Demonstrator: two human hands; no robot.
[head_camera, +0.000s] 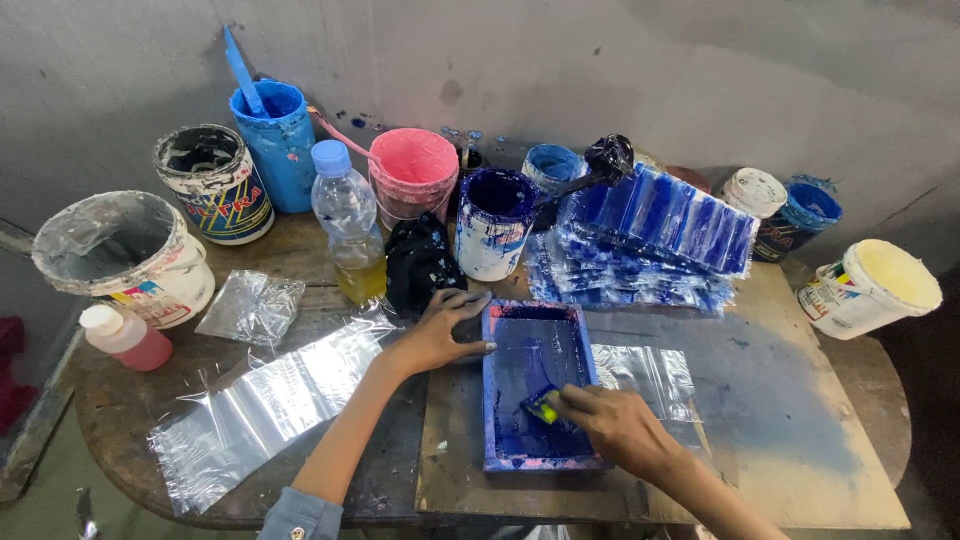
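— What's in front of you?

— A round wooden table (130, 410) with a flat board (800, 440) laid over its right part, stained blue. Along the far edge stand paint tubs: a white bucket lined with plastic (125, 255) at far left, a blue tub (275, 140) with a stick in it, a pink one (412, 172), a dark blue one (495, 220), and a tipped white tub with yellow inside (872, 285) at far right.

— And closer in?

— A stack of blue-printed plastic bags (650, 235) sits far right of centre. Clear plastic sheets (265, 405) lie on the near left. A clear bottle with yellow liquid (350, 225) stands behind them.

— Where's the thing you're working on?

— The blue printing frame (535, 385) lies in the middle, on the board, over a clear bag (650, 375) that sticks out to its right.

— Your hands?

— My left hand (440, 335) rests on the frame's far left corner, fingers spread flat. My right hand (620, 425) is inside the frame at its near part, fingers pinched together on a small blue and yellow squeegee (541, 405).
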